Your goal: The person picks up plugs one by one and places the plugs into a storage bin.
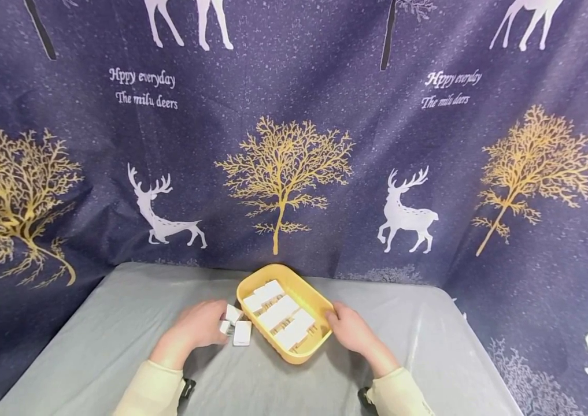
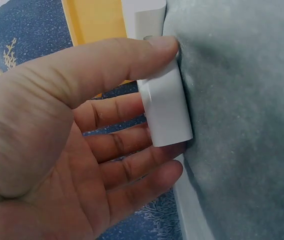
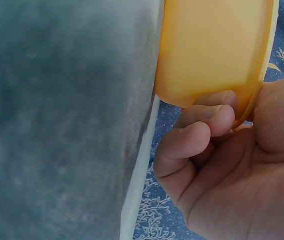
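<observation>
My left hand is at the left of the yellow bin, pinching a white power adapter between thumb and fingers, low over the table. In the head view that adapter is partly covered by the hand. Two more white blocks are close by: one against the bin's left side, another lying flat on the cloth. My right hand grips the right rim of the yellow bin, its fingers curled under the outer wall in the right wrist view. Inside the bin, several white blocks lie in rows.
A grey cloth covers the table. Behind it hangs a dark blue curtain printed with deer and golden trees, close to the bin's far end. The table's far edge runs just beyond the bin.
</observation>
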Tool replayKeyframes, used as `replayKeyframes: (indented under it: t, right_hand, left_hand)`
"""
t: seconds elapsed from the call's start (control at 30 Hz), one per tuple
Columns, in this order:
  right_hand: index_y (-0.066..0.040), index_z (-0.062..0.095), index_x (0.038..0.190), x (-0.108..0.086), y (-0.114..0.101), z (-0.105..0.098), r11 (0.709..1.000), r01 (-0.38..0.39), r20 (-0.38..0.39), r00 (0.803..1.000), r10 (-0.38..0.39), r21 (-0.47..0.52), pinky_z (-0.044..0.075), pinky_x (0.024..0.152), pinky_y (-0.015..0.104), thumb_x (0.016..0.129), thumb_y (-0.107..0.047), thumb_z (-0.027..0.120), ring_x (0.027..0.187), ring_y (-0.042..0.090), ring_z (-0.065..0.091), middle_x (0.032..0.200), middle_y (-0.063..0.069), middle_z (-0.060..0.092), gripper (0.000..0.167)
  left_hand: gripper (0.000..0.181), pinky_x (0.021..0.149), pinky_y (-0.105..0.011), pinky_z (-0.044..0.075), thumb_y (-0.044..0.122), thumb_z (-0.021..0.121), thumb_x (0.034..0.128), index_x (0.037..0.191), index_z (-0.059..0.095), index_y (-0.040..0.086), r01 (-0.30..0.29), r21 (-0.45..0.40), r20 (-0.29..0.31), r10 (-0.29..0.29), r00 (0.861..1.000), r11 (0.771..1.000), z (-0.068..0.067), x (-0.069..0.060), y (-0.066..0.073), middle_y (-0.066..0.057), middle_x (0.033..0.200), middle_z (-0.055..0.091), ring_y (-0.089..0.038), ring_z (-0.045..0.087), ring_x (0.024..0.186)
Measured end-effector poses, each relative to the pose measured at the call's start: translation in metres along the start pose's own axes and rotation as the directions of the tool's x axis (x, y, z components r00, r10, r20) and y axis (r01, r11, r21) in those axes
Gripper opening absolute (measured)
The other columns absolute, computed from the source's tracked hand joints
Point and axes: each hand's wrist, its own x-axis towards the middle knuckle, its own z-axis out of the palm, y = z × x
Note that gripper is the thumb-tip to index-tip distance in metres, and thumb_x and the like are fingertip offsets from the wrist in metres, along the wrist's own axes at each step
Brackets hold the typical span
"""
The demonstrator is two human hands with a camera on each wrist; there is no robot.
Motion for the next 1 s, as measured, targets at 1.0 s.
replayKeyframes:
  t: [1.0]
  right_hand:
    - [-0.004, 0.068, 0.113, 0.000, -0.001, -0.002, 1.000, -0.003, 0.004, 1.000, 0.003, -0.007, 0.055, 0.080, 0.049, 0.113, -0.018, 0.056, 0.080, 0.021, 0.059, 0.083, 0.001, 0.060, 0.017]
  left_hand:
    - [0.027, 0.073, -0.035, 0.048, 0.015, 0.088, 0.0721, 0.093, 0.072, 0.019, -0.145, -0.177, -0.008, 0.146, 0.989, 0.974, -0.025, -0.002, -0.004, 0.008, 0.087, 0.062, -0.013, 0.053, 0.079]
